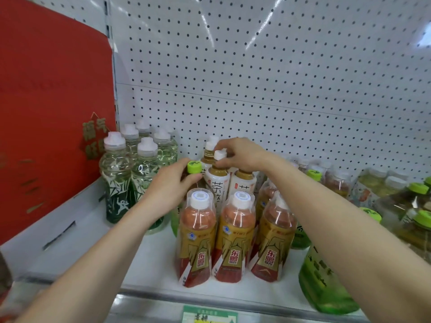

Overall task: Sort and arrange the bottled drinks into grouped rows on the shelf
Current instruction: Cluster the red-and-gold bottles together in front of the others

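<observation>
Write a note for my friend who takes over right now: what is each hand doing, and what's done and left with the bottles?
Left hand: grips the neck of the green-capped bottle.
Right hand: pinches the top of a white tea bottle, behind the front row.
Done: three red-gold bottles stand in a row at the front of the shelf; pale green bottles are grouped at the left.
Left: the green-capped bottle sits among other kinds, and the mixed bottles at the right look jumbled.
</observation>
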The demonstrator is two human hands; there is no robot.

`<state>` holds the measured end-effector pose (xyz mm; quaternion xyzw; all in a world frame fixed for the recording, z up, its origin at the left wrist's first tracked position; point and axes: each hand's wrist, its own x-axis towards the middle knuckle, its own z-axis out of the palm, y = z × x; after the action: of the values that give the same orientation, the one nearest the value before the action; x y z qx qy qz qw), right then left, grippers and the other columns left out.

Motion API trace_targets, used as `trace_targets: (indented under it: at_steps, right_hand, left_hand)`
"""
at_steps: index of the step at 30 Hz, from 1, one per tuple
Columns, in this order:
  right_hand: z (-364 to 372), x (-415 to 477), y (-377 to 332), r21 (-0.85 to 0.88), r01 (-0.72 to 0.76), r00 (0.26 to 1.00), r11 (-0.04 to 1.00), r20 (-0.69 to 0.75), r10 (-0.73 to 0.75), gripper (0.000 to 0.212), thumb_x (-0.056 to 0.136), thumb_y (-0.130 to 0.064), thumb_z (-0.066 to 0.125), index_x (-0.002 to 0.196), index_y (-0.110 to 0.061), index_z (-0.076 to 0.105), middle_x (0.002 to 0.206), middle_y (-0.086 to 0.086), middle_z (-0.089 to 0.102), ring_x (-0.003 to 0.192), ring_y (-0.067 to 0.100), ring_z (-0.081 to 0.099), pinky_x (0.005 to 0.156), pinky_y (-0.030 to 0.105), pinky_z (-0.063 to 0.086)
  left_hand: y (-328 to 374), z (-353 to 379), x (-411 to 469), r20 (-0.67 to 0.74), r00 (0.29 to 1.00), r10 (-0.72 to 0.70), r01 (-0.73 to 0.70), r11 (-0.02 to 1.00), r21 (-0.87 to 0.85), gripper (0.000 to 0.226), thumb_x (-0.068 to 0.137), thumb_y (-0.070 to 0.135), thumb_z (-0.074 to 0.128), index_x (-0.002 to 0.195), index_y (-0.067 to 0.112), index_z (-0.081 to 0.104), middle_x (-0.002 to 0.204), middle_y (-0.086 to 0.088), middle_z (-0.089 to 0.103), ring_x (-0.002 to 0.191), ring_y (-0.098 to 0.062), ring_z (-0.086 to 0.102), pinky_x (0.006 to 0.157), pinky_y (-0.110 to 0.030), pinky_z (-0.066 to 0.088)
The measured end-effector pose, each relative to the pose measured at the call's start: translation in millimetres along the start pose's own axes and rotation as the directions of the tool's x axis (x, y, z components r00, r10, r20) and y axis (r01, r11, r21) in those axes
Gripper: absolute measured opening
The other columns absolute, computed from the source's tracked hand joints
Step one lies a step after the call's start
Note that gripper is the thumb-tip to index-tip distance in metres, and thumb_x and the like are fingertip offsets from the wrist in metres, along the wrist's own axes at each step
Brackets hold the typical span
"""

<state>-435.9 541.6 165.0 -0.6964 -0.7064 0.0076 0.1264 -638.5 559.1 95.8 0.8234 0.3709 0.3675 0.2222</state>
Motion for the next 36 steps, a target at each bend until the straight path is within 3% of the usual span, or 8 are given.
trace_targets:
  at_steps: [6, 11, 14, 18, 23, 26, 32, 36]
  right_hand:
    - [8.4, 6.5, -1.7, 0.122, 0.024, 0.999, 0.992, -0.045, -0.019, 0.047, 0.085, -0.038, 0.074, 0.127, -0.023, 0.06, 0.111, 0.001, 0.06, 0.1, 0.016, 0.057, 0.079, 0.027, 0.04]
    - [-10.6, -3.8, -0.4, 0.027, -0.061, 0.998, 0.998, -0.001, 0.061, 0.06, 0.079, -0.051, 0.077, 0.128, -0.025, 0.055, 0.108, -0.004, 0.064, 0.098, 0.017, 0.061, 0.081, 0.031, 0.048]
    - [-21.5, -16.2, 14.0, -0.151, -0.222, 0.971, 0.963, 0.055, 0.233, 0.061, 0.081, -0.044, 0.077, 0.133, -0.021, 0.053, 0.106, -0.001, 0.062, 0.077, 0.017, 0.066, 0.06, 0.027, 0.048]
    - [-16.6, -19.5, 18.5, 0.024, -0.254, 0.967, 0.967, 0.043, 0.253, 0.053, 0.084, -0.028, 0.079, 0.132, -0.018, 0.057, 0.119, 0.006, 0.059, 0.064, 0.017, 0.071, 0.052, 0.021, 0.053]
    - [-7.5, -21.2, 9.3, 0.086, -0.226, 0.974, 0.97, -0.015, 0.228, 0.046, 0.083, -0.032, 0.078, 0.124, -0.02, 0.06, 0.111, 0.008, 0.064, 0.075, 0.026, 0.074, 0.064, 0.026, 0.055]
    - [-14.8, -34.3, 11.3, 0.168, -0.205, 0.979, 0.964, 0.033, 0.202, 0.047, 0.086, -0.031, 0.076, 0.129, -0.024, 0.057, 0.109, 0.005, 0.067, 0.082, 0.023, 0.073, 0.068, 0.026, 0.058]
    - [-65.1, -112.4, 48.8, 0.256, -0.198, 0.909, 0.946, -0.312, 0.275, 0.032, 0.088, -0.033, 0.072, 0.118, -0.034, 0.063, 0.102, -0.009, 0.073, 0.086, 0.007, 0.067, 0.08, 0.032, 0.054]
    - [-74.3, -170.9, 86.1, 0.253, -0.3, 0.856, 0.92, -0.354, 0.377, 0.025, 0.086, -0.034, 0.074, 0.109, -0.039, 0.066, 0.095, -0.015, 0.072, 0.076, -0.004, 0.066, 0.064, 0.022, 0.048]
  left_hand:
    - [-8.7, -7.9, -4.1, -0.015, 1.0, 0.019, -0.018, 0.999, 0.033, 0.01, 0.095, 0.034, 0.06, 0.092, 0.024, 0.06, 0.08, 0.007, 0.065, 0.075, -0.01, 0.06, 0.059, -0.027, 0.037]
    - [-11.0, -12.8, -6.1, 0.022, 1.0, 0.011, -0.01, 0.999, -0.032, 0.018, 0.093, 0.034, 0.062, 0.107, 0.023, 0.065, 0.097, 0.009, 0.07, 0.091, -0.011, 0.064, 0.077, -0.032, 0.05]
    - [-11.5, -11.7, -9.9, 0.031, 1.0, -0.004, 0.005, 0.999, -0.037, 0.025, 0.094, 0.034, 0.061, 0.116, 0.022, 0.064, 0.108, 0.006, 0.07, 0.1, -0.016, 0.065, 0.089, -0.04, 0.051]
    - [-11.5, -10.8, -10.6, 0.04, 0.999, -0.017, 0.019, 0.999, -0.034, 0.03, 0.095, 0.035, 0.06, 0.122, 0.022, 0.063, 0.113, 0.005, 0.069, 0.103, -0.018, 0.064, 0.092, -0.042, 0.051]
    - [-13.9, -8.7, -10.3, 0.023, 0.999, -0.034, 0.036, 0.998, -0.059, 0.034, 0.093, 0.035, 0.061, 0.125, 0.023, 0.063, 0.114, 0.005, 0.069, 0.103, -0.017, 0.064, 0.087, -0.034, 0.049]
    - [-13.1, -9.7, -12.6, 0.025, 0.998, -0.062, 0.064, 0.994, -0.087, 0.035, 0.093, 0.034, 0.061, 0.126, 0.023, 0.063, 0.117, 0.005, 0.07, 0.105, -0.017, 0.065, 0.095, -0.044, 0.051]
    - [-4.2, -7.8, -18.6, -0.115, 0.993, -0.01, 0.019, 0.997, 0.077, 0.043, 0.091, 0.029, 0.066, 0.132, 0.022, 0.057, 0.127, 0.001, 0.065, 0.117, -0.022, 0.06, 0.096, -0.037, 0.045]
    - [35.0, -6.2, -18.8, -0.277, 0.944, 0.179, -0.162, 0.983, 0.086, 0.048, 0.088, 0.029, 0.067, 0.134, 0.03, 0.054, 0.136, 0.009, 0.056, 0.123, -0.01, 0.049, 0.106, -0.037, 0.036]
